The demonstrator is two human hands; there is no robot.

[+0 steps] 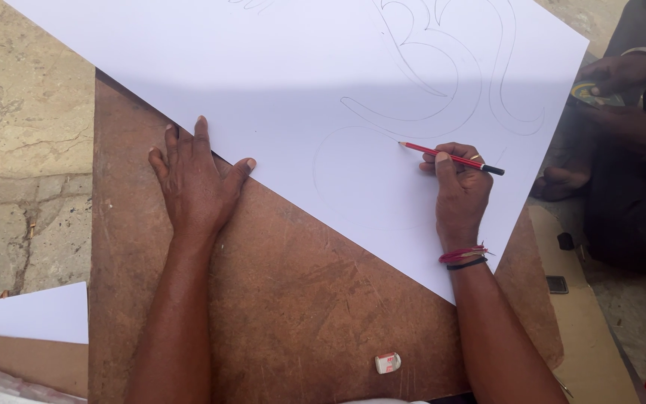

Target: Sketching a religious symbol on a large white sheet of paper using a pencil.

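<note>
Our right hand (457, 191) pinches the pencil (451, 158) — tip toward ten o'clock on the paper (300, 97), long axis running to four. Left hand (192, 179) lies flat, fingers spread — pressing the paper's edge on the surface (300, 299).

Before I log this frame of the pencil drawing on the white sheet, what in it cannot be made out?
- Head view: the white sheet and the top of its pencilled outline are cut off by the upper edge.
- The right hand covers the middle of the red pencil.
- The small eraser is too small to show its markings.
- The other person's hand hides most of a small object.
- The left hand covers the sheet's edge there.
</note>
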